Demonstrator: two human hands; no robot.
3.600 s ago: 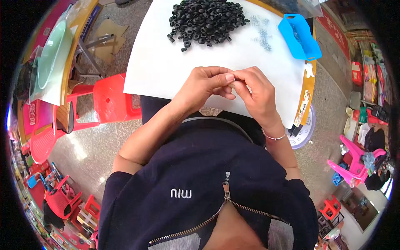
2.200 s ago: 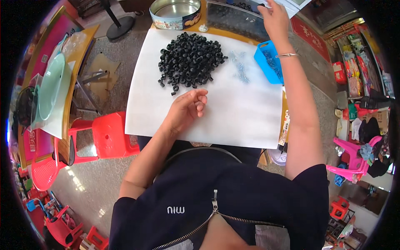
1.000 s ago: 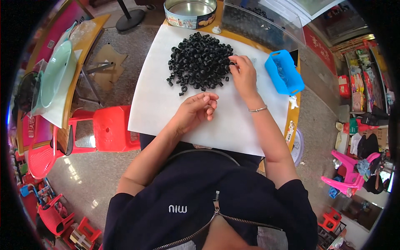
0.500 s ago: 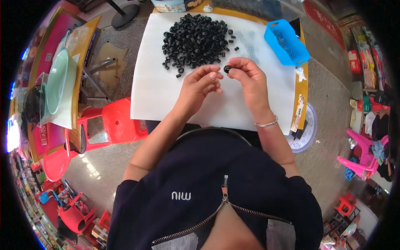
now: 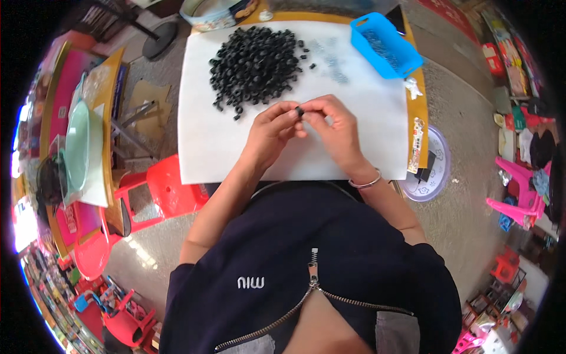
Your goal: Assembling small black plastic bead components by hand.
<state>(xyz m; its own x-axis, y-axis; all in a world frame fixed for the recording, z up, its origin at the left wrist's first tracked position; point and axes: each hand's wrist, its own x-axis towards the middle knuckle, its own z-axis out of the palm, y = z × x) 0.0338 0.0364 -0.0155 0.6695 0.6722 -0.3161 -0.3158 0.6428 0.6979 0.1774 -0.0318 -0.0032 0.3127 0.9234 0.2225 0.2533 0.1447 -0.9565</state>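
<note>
Between my hands is a small round black plastic piece [image 5: 299, 111], like a knob or cap. My left hand [image 5: 271, 131] is closed, its thumb and fingertips pinching the piece from the left. From the other side, the thumb and index finger of my right hand [image 5: 336, 127] grip it too, and a bracelet circles that wrist. My fingers hide part of the piece. Beyond my hands, a heap of similar black pieces [image 5: 253, 65] lies on a white sheet [image 5: 218, 150] covering the table.
At the far right stands a blue plastic basket [image 5: 359, 29] with many small thin bits inside. Similar tiny bits are scattered on the sheet beside the heap. A round tin [image 5: 206, 20] sits at the far left edge, and a red stool [image 5: 171, 186] stands left of the table.
My right hand has moved left with the black piece, and my left fingertips now meet it. The whole view has shifted slightly.
</note>
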